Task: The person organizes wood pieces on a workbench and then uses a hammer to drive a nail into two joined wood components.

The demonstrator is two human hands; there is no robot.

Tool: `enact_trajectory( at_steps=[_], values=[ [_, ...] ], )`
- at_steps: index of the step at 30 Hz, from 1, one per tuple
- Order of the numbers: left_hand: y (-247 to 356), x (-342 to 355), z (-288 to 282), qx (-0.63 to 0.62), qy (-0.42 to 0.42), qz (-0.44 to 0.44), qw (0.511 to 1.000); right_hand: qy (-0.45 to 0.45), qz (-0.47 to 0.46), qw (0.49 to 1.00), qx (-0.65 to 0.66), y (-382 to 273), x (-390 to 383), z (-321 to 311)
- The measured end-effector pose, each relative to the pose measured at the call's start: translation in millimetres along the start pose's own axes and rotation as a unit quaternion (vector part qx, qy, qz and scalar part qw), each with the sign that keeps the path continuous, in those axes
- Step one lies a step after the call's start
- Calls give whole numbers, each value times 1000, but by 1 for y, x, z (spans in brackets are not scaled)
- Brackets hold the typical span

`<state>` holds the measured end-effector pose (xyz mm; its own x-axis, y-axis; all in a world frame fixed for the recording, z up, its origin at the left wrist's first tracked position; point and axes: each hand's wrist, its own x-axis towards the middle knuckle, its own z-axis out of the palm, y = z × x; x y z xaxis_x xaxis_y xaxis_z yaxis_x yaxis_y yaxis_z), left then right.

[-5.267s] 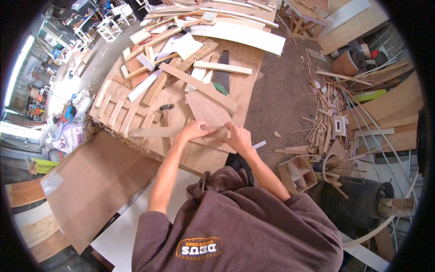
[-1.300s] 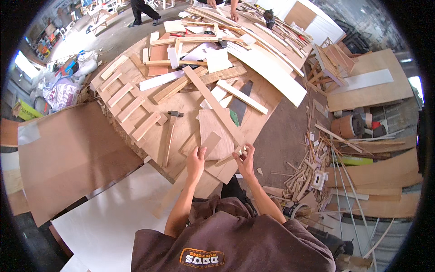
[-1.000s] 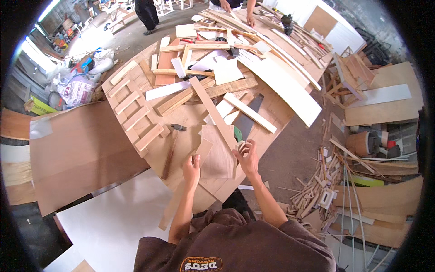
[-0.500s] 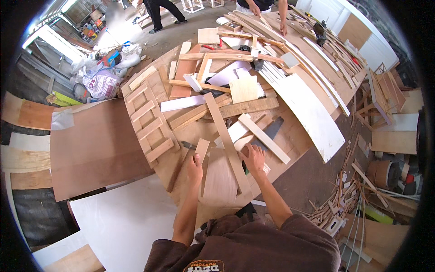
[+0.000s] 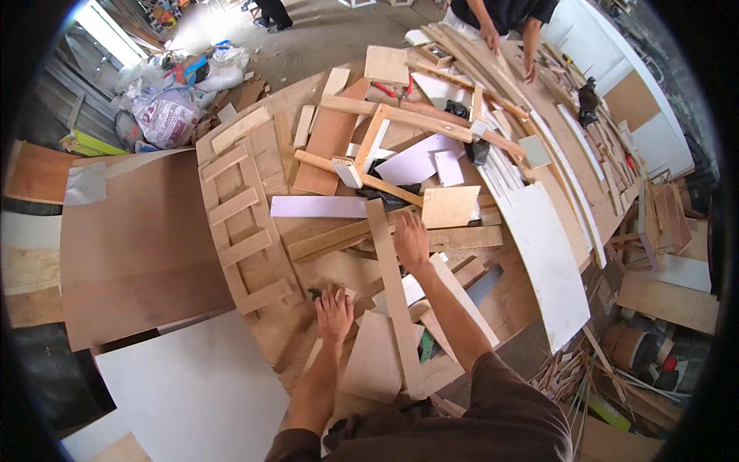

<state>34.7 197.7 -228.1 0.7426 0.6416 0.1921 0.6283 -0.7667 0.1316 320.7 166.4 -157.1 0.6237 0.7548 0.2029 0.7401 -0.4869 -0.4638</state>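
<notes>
My left hand point(image 5: 335, 314) lies palm down, fingers spread, over the end of a short wood strip point(image 5: 314, 356). Just past its fingertips a dark hammer head point(image 5: 314, 293) shows. My right hand point(image 5: 412, 242) reaches farther forward, beside the upper end of a long flat wood strip point(image 5: 394, 300); its fingers point away and look loosely apart, with nothing visible in them. A square plywood piece point(image 5: 450, 206) lies right of those fingers. Between my forearms is a tapered light board point(image 5: 377, 356), and a saw blade point(image 5: 485, 284) shows beyond my right forearm.
A ladder-like wood frame point(image 5: 245, 223) lies on the left of the worktable. Wood offcuts and a pale purple strip point(image 5: 319, 206) crowd the middle. A long white panel point(image 5: 543, 254) runs along the right. Across the table, another person's hands point(image 5: 531, 71) are near long strips.
My left hand has gone from gripping the short strip to lying flat over it. My right hand has moved forward, up along the long strip. The view has shifted.
</notes>
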Motion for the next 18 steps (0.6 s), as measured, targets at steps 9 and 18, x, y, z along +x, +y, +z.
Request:
enact_trajectory(
  at_steps=[9, 18],
  values=[
    [-8, 12, -13, -111, -58, -21, 992, -32, 42, 998, -25, 4, 76, 51],
    [-10, 11, -9, -116, -80, -35, 989, 183, -18, 974, 134, -13, 35, -8]
  ],
)
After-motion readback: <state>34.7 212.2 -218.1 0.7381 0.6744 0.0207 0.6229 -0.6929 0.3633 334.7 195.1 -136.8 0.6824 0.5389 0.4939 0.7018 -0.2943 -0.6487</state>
